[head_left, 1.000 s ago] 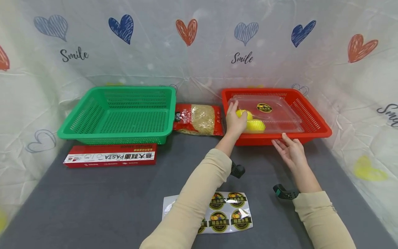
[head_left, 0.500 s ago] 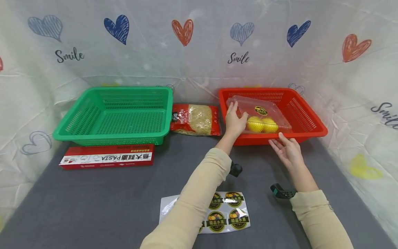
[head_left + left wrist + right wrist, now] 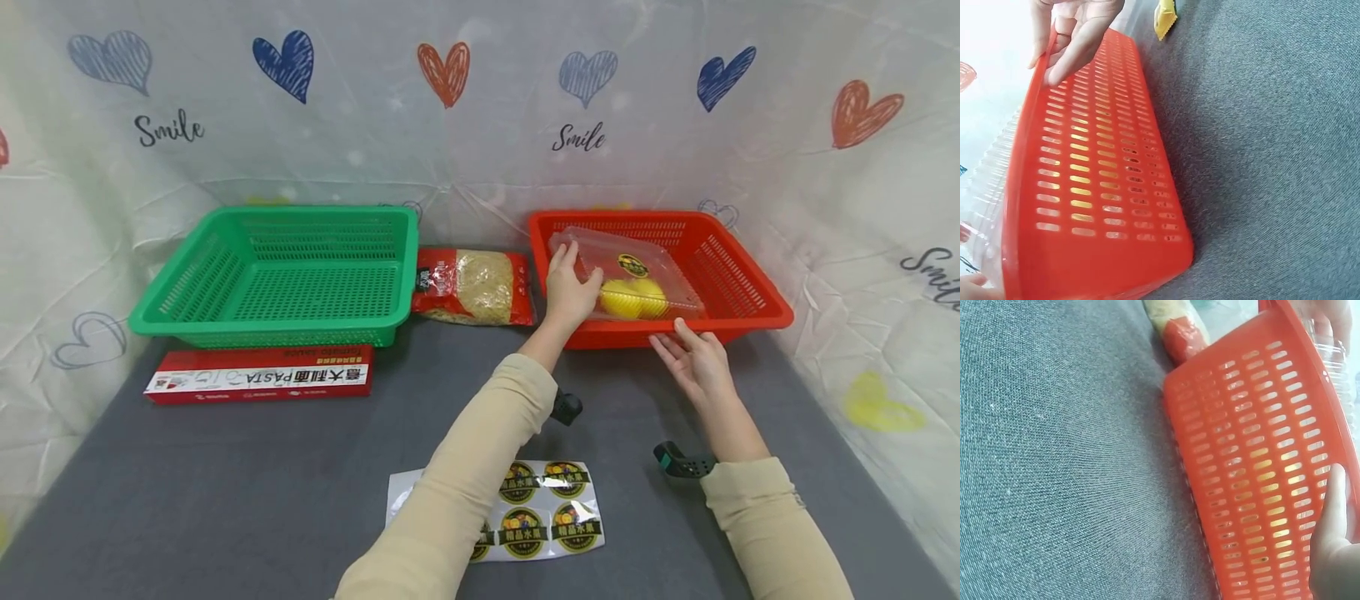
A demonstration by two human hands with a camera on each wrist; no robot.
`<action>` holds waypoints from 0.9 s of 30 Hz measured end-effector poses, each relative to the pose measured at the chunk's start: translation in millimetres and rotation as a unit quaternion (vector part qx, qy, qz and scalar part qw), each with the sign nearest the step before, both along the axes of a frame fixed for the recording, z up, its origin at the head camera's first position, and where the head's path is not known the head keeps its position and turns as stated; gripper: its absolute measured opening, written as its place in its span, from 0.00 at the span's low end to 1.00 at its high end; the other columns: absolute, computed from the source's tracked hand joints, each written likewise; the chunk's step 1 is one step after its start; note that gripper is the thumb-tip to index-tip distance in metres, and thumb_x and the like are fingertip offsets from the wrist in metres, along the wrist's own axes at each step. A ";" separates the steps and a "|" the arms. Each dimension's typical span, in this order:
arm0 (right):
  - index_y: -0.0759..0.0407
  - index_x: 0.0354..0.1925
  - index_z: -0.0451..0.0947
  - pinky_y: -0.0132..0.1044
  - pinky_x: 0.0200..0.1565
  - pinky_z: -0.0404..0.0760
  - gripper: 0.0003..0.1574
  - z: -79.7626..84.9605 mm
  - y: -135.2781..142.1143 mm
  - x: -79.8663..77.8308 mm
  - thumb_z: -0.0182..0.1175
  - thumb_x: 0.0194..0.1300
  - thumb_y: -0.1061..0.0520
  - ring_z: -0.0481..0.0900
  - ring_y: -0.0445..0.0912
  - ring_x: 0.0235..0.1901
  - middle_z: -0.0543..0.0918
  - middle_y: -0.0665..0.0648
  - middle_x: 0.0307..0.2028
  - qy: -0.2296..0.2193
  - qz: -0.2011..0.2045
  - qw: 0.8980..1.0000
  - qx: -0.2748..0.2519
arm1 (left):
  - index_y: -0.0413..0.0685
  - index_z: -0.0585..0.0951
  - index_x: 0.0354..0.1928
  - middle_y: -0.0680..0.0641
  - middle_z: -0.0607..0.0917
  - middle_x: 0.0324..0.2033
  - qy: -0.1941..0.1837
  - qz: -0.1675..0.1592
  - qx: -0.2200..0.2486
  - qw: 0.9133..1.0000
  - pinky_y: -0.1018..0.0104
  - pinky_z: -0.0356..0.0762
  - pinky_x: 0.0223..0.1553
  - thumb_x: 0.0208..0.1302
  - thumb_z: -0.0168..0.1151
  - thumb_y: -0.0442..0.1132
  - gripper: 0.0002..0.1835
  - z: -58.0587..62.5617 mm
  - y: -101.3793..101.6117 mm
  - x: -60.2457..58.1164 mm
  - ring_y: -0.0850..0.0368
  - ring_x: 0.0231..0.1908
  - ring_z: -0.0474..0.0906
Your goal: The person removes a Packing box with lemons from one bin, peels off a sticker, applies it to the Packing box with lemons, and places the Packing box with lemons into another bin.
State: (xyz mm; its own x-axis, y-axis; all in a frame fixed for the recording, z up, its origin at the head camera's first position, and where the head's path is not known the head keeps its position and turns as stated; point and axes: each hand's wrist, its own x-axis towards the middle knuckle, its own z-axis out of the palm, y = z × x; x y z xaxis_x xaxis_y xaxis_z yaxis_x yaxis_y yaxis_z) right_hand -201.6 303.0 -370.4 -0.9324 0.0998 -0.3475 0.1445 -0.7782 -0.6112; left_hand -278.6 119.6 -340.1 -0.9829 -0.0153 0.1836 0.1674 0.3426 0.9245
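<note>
A clear plastic fruit box (image 3: 671, 279) leans inside the red basket (image 3: 761, 308). Its lid bears a round black and gold sticker (image 3: 632, 265), and yellow fruits (image 3: 632, 297) in foam nets show through its side. My left hand (image 3: 570, 287) grips the box's left end, thumb at the front and fingers on the far side. On the basket's front rim, my right hand (image 3: 701, 362) pinches the edge; the left wrist view shows this hand (image 3: 1075, 40) with the rim between thumb and fingers. Yellow shows through the basket slots (image 3: 1272, 487) in the right wrist view.
Left of the red basket lies a red bag of pasta (image 3: 480, 287), then a green basket (image 3: 273, 329). A red pasta box (image 3: 258, 375) lies before the green basket. A sticker sheet (image 3: 540, 521) is on the grey table (image 3: 262, 492), partly under the left forearm.
The box has tilted and turned in the basket, its right end coming in to the left. The fruits have shifted right inside it. Both hands keep nearly the same places.
</note>
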 end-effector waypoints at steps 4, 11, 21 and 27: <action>0.47 0.52 0.52 0.44 0.46 0.77 0.34 0.5 0.1 0.3 0.62 0.56 0.62 0.80 0.51 0.39 0.56 0.48 0.62 0.002 0.000 1.000 0.000 | 0.45 0.64 0.66 0.46 0.62 0.65 -0.013 -0.011 -0.034 0.999 0.67 0.62 0.59 0.60 0.60 0.41 0.31 4.4 -3.5 1.8 0.53 0.63 0.58; 0.46 0.56 0.51 0.45 0.47 0.76 0.37 0.7 -1.0 0.6 0.62 0.56 0.62 0.80 0.51 0.38 0.54 0.48 0.64 0.006 0.006 1.000 0.003 | 0.46 0.61 0.67 0.45 0.60 0.66 -0.024 -0.066 -0.117 0.991 0.64 0.63 0.58 0.57 0.63 0.46 0.37 6.3 -16.5 9.8 0.53 0.64 0.57; 0.48 0.47 0.54 0.45 0.46 0.77 0.29 0.3 0.4 1.9 0.62 0.56 0.61 0.80 0.51 0.36 0.57 0.49 0.60 0.003 0.005 1.000 0.008 | 0.54 0.59 0.68 0.45 0.65 0.63 0.037 -0.103 -0.389 0.915 0.63 0.71 0.52 0.59 0.62 0.48 0.37 5.2 -15.9 25.3 0.52 0.59 0.67; 0.49 0.47 0.53 0.45 0.46 0.77 0.30 -0.2 -0.2 0.5 0.62 0.56 0.61 0.80 0.51 0.38 0.57 0.48 0.60 0.003 0.007 1.000 0.014 | 0.54 0.75 0.56 0.49 0.78 0.45 0.042 -0.072 -0.478 0.874 0.66 0.77 0.41 0.57 0.63 0.48 0.24 5.9 -14.2 27.9 0.58 0.44 0.73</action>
